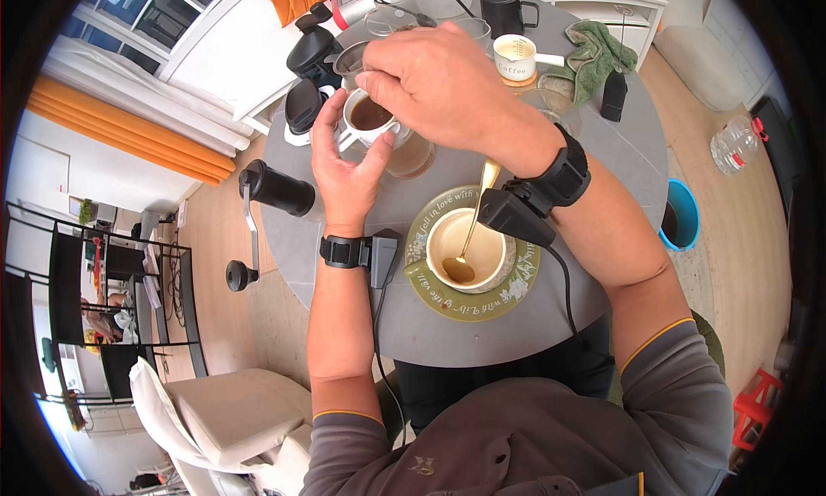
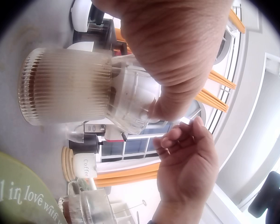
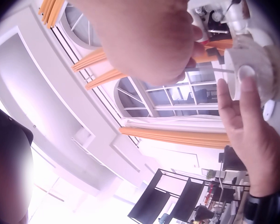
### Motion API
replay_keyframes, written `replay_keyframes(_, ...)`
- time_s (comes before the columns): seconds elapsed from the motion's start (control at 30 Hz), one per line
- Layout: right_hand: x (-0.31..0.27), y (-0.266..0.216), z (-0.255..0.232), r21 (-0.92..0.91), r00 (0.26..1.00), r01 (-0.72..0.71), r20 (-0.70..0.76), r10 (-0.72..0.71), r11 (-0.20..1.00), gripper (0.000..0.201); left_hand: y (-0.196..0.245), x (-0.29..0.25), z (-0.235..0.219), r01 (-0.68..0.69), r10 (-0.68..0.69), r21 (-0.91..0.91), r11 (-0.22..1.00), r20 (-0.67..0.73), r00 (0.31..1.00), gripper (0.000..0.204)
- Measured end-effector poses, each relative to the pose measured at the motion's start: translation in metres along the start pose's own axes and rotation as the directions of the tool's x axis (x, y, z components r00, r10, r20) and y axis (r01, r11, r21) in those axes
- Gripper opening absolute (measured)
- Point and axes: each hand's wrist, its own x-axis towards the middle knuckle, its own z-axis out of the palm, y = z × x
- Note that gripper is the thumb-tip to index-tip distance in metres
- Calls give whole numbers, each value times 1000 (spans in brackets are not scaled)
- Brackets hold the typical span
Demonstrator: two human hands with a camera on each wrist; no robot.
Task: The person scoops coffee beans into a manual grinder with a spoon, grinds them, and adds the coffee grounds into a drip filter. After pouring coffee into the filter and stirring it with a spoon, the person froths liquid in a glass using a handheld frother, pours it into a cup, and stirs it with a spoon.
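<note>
My left hand (image 1: pixel 348 169) holds a white coffee dripper (image 1: pixel 351 117) between thumb and fingers, with dark brown liquid inside. The dripper sits on top of a ribbed glass (image 2: pixel 70 86), clouded on the inside. Over the dripper, my right hand (image 1: pixel 439 83) has curled fingers and pinches a thin rod (image 3: pixel 219 70) that reaches toward the dripper's mouth. The rod's upper end is hidden in the hand. Nearer my body, a cream cup (image 1: pixel 439 246) with a gold spoon (image 1: pixel 476 212) stands on a green lettered plate (image 1: pixel 422 291).
A black hand grinder (image 1: pixel 280 189) stands at the table's left edge. Behind are black-lidded containers (image 1: pixel 308 53), a black pitcher (image 1: pixel 506 12), a white "Coffee" cup (image 1: pixel 514 57) and a green towel (image 1: pixel 598 57). A blue bucket (image 1: pixel 684 212) is on the floor at right.
</note>
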Motion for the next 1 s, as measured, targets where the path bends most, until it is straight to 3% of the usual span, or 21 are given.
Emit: replay_keyframes(1.0,0,-2,5,13,1000,-14,-4,14,1000,21,3,0,-1,16,-16,-11,1000,12,1000,77)
